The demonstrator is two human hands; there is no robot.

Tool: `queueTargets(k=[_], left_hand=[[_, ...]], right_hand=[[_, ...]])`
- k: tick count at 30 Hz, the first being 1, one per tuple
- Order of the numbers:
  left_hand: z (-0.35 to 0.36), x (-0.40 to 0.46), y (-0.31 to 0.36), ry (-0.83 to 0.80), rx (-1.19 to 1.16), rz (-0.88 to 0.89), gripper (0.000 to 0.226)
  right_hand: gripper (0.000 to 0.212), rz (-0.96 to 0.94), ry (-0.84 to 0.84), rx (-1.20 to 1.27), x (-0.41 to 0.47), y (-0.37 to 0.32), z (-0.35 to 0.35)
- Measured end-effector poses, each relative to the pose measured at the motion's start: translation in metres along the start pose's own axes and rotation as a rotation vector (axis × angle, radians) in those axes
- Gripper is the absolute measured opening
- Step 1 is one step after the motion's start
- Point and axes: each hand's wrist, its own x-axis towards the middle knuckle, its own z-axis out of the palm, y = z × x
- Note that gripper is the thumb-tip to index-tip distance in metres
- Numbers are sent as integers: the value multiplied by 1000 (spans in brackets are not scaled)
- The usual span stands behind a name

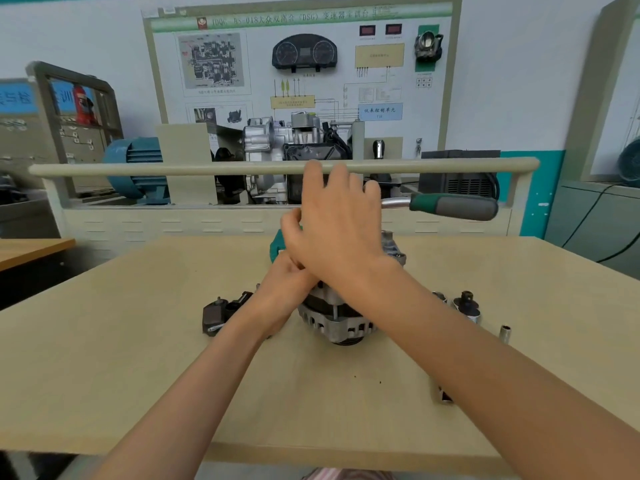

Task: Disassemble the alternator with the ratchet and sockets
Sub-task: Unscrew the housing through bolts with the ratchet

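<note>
My right hand (332,226) lies fingers-extended over the ratchet (450,205) head atop the alternator (337,317) mid-counter (138,358); left hand (284,289) is against the housing, grip hidden. Looks like I'm mid bolt-loosening; next I need to hold the socket seated, body braced, and swing the handle.

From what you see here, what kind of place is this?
Probably an automotive training workshop. A teaching board with an instrument cluster and wiring diagram stands behind a mounted gearbox, and an alternator sits on the workbench beside loose sockets.

Right hand (332,223) rests flat over the ratchet (450,206); left hand (287,285) steadies the alternator (336,320).
</note>
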Motion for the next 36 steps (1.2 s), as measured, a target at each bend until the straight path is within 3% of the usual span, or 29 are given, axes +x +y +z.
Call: queueTargets(k=[3, 8, 9, 11, 14, 18, 20, 23, 24, 27, 30, 34, 36], left_hand=[[0, 2, -2, -31, -26, -27, 43], [0, 3, -1, -20, -40, -63, 21], [0, 3, 1, -48, -51, -73, 16], [-1, 2, 3, -103, -62, -91, 24], [-2, 3, 5, -128, -29, -97, 33], [-2, 1, 6, -122, -19, -81, 29], [-1, 1, 5, -98, -48, -51, 27], [2, 1, 1, -50, -42, -41, 21], [2, 1, 0, -30, -26, -36, 30], [1, 1, -1, -29, -26, -60, 35], [-1, 2, 3, -88, -60, -71, 15], [-6, 4, 3, -151, -53, -91, 35], [-7, 4, 4, -148, -55, -86, 33]], right_hand=[[37, 25, 9, -6, -5, 17, -4], [29, 34, 25, 126, -13, 25, 3], [28, 50, 36, 219, -10, 25, 5], [33, 106, -2, 502, 1, 26, 9], [51, 182, -179, 1013, 17, 32, 12], [55, 162, -285, 1287, 23, 33, 13], [51, 100, -200, 1085, 18, 32, 9], [19, -16, -8, 123, 1, 26, 4], [14, 19, 1, -38, -4, 23, 2], [24, 67, 3, -83, -7, 16, -3], [32, 66, 13, 218, 4, 19, 4], [47, 290, -183, 1210, 20, 24, 12], [45, 328, -250, 1548, 21, 24, 12]])
